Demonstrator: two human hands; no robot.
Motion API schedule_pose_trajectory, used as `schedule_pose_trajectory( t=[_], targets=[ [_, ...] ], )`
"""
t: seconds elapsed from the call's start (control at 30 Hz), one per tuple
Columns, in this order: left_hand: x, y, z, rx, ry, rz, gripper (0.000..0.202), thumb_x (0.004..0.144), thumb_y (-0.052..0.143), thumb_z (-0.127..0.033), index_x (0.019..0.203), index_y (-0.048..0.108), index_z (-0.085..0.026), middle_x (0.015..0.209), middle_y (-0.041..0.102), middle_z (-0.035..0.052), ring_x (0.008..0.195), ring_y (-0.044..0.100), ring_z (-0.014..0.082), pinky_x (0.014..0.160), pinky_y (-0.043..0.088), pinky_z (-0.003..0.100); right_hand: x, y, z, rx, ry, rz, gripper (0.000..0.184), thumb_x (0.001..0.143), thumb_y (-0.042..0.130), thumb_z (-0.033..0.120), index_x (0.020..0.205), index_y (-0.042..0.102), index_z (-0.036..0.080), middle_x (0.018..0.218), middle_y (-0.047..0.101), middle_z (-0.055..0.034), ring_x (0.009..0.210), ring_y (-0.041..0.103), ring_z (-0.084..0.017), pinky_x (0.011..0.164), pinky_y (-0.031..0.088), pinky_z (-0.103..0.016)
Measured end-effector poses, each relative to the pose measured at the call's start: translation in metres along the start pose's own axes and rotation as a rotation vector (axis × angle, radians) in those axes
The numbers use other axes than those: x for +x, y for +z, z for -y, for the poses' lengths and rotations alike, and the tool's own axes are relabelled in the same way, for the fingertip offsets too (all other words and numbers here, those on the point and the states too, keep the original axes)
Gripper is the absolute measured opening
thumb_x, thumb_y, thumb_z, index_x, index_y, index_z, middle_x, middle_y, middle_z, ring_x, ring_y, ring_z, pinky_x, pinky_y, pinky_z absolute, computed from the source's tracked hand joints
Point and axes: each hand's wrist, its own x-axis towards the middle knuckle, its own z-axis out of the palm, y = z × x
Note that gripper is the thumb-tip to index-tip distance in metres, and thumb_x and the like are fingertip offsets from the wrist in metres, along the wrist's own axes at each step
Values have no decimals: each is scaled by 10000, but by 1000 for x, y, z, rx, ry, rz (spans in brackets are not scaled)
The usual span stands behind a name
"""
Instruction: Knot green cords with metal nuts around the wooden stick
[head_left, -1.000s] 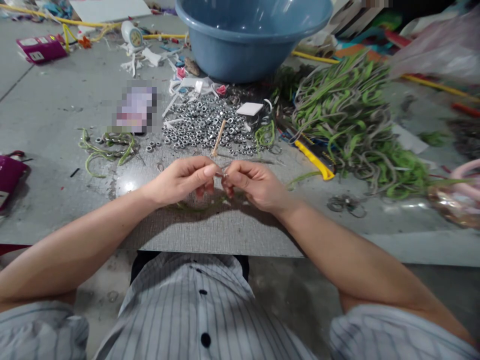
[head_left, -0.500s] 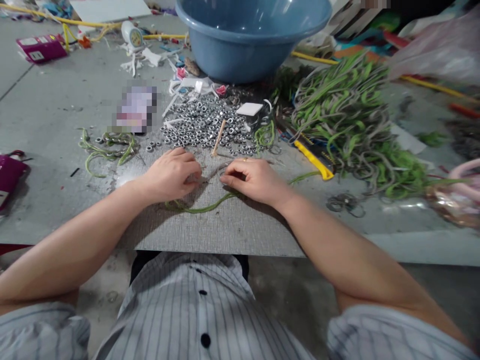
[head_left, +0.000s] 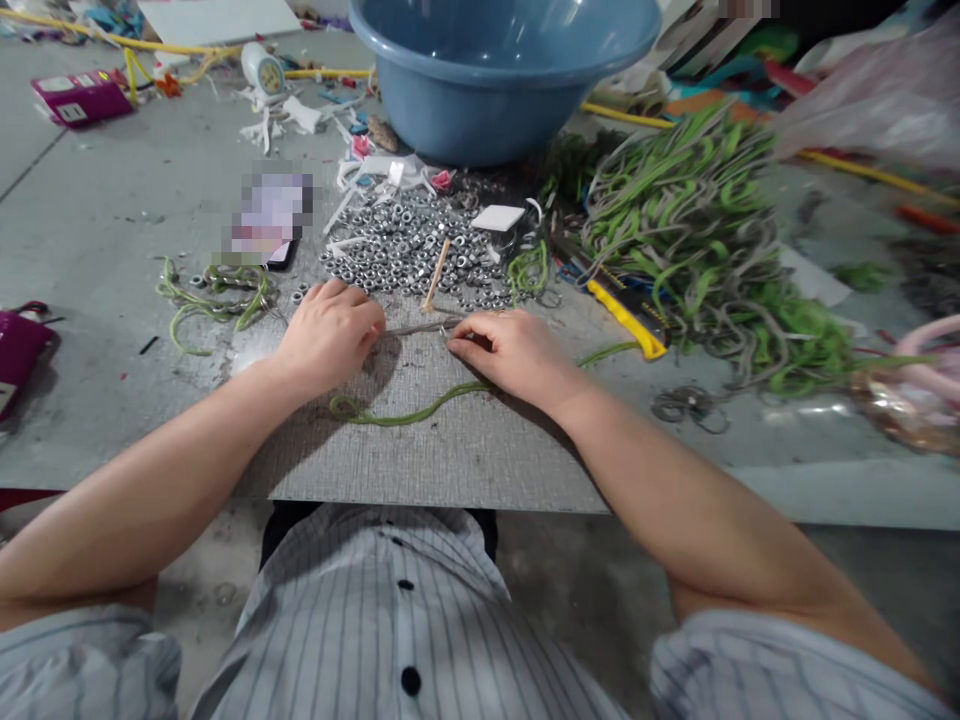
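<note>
Both your forearms come in bare from the lower corners and angle toward each other, sleeves bunched up at the elbows. Your left hand [head_left: 330, 330] lies palm down, knuckles up, fingers curled under and pinched at the tips toward your right. Your right hand [head_left: 510, 350] lies low as well, palm down, wrist bent slightly inward, with thumb and forefinger pinched together toward your left. The two hands sit near each other at the same height, not touching.
</note>
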Motion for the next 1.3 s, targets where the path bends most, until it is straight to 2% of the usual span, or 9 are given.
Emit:
schedule_pose_trajectory(
  t=[0.3, 0.43, 0.6, 0.73, 0.83, 1.03, 1.13, 1.23, 1.3],
  targets=[
    [0, 2, 0, -95, -91, -175, 249, 841, 455, -150, 911, 689, -194, 891, 677, 86, 901, 558, 250, 846, 415, 410, -2, -6, 5, 111, -10, 6, 130, 858, 612, 289, 828, 690, 191, 719, 651, -36, 642, 542, -158, 642, 372, -294],
    [1, -5, -3, -171, -87, -214, 223, 849, 458, -189, 910, 673, -179, 858, 669, 76, 838, 562, 222, 844, 422, 397, -4, -11, 8, 222, -172, 162, 134, 858, 612, 309, 819, 669, 194, 770, 643, -27, 675, 554, -142, 677, 402, -279],
    [2, -11, -9, -287, -56, -188, 206, 883, 468, -276, 855, 651, -185, 838, 670, 64, 808, 571, 197, 861, 428, 380, -5, -16, 13, 117, -262, 376, 130, 838, 649, 331, 811, 630, 205, 859, 632, -47, 808, 566, -186, 745, 406, -313],
    [1, -11, -16, -401, -17, -120, 228, 884, 471, -290, 876, 660, -161, 843, 674, 65, 812, 587, 182, 810, 454, 339, -5, -14, 15, 101, -294, 381, 152, 894, 531, 249, 758, 576, 200, 835, 606, -54, 788, 537, -185, 751, 393, -328],
    [0, -10, -24, -582, -35, -18, 231, 871, 505, -302, 905, 668, -142, 858, 679, 61, 764, 594, 151, 734, 465, 292, -6, -13, 18, 237, -222, 304, 157, 908, 508, 288, 775, 527, 207, 785, 588, -32, 725, 519, -164, 711, 392, -311],
    [0, -7, -37, -1243, -117, 258, 285, 869, 583, -391, 993, 622, -137, 886, 684, 69, 779, 622, 130, 726, 504, 267, -10, -10, 26, 635, 1, 184, 203, 917, 511, 391, 823, 475, 214, 677, 579, 18, 614, 531, -123, 609, 405, -274],
    [1, -6, -38, -1451, -185, 365, 303, 848, 635, -413, 970, 590, -140, 786, 652, 38, 649, 608, 103, 622, 505, 235, -11, -6, 29, 740, 52, 146, 290, 894, 556, 481, 814, 470, 215, 634, 534, 44, 545, 498, -99, 547, 396, -258],
    [0, -11, -39, -1449, -261, 414, 259, 862, 623, -388, 974, 579, -159, 575, 499, -55, 410, 415, 46, 395, 318, 184, -10, 0, 30, 842, 88, 143, 321, 876, 587, 511, 819, 468, 219, 611, 496, 67, 492, 464, -76, 492, 371, -239],
    [0, -15, -40, -1385, -266, 406, 193, 876, 599, -360, 906, 592, -170, 499, 378, -85, 370, 278, 33, 356, 194, 194, -9, 1, 30, 905, 102, 148, 314, 871, 596, 509, 839, 476, 221, 603, 469, 80, 468, 424, -65, 459, 341, -229]
  ],
)
